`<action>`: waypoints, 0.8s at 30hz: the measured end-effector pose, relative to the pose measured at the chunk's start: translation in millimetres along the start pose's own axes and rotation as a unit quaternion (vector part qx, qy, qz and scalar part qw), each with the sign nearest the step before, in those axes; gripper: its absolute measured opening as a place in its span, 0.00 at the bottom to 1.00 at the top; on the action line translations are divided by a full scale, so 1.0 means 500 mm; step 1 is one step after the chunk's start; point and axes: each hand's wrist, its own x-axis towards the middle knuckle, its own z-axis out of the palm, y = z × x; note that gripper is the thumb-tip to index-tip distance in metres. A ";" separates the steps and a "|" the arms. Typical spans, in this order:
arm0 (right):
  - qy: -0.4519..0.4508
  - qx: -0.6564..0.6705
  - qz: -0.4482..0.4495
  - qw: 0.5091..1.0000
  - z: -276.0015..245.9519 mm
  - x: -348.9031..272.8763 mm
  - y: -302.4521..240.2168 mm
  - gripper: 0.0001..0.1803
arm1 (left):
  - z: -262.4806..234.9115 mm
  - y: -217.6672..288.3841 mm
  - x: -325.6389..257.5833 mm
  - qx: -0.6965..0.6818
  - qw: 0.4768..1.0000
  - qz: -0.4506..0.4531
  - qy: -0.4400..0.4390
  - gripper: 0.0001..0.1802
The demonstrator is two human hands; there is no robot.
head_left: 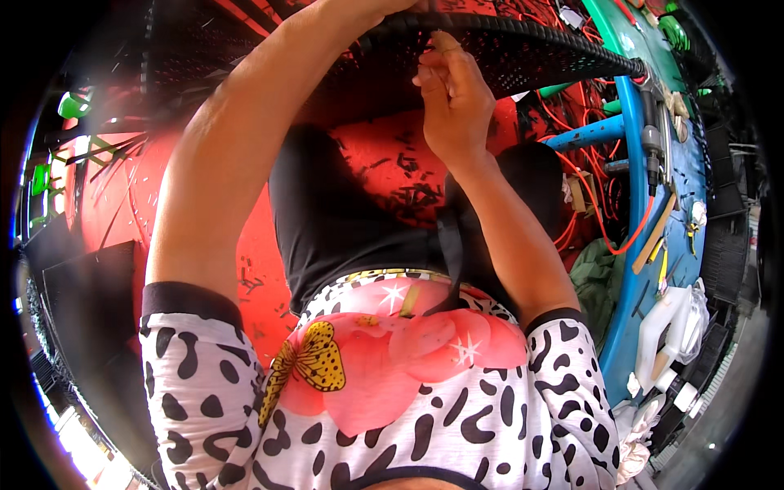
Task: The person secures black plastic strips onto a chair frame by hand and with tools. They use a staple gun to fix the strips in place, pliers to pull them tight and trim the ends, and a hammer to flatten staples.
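Note:
A black woven piece (498, 53) with a thick wrapped rim spans the top of the view, above my knees. My right hand (456, 94) is raised at its near side, fingers bent and pinched together close to the weave. A tan wrap circles one fingertip. What the pinch holds, if anything, I cannot make out. My left arm reaches up across the piece, and my left hand (384, 5) lies at the top edge by the rim. Its fingers are cut off or hidden. A flat black strip (450, 245) hangs over my lap.
Short black scraps (412, 192) litter the red floor (359, 147). On the right, a blue table (629, 327) carries a power tool (651, 139) with a red hose (629, 245), and a clear plastic bag (692, 322). A dark panel (90, 302) stands on the left.

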 end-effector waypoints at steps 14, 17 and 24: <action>0.004 0.414 0.250 0.875 -0.002 0.031 -0.020 0.15 | -0.087 0.062 0.007 -0.456 0.819 -0.348 0.009 0.13; -0.051 0.404 0.203 0.891 0.009 0.017 -0.032 0.12 | -0.078 0.059 0.000 -0.491 0.803 -0.339 0.014 0.13; 0.094 0.286 0.303 0.904 0.019 -0.010 -0.006 0.11 | -0.082 0.072 -0.008 -0.503 0.790 -0.350 0.012 0.13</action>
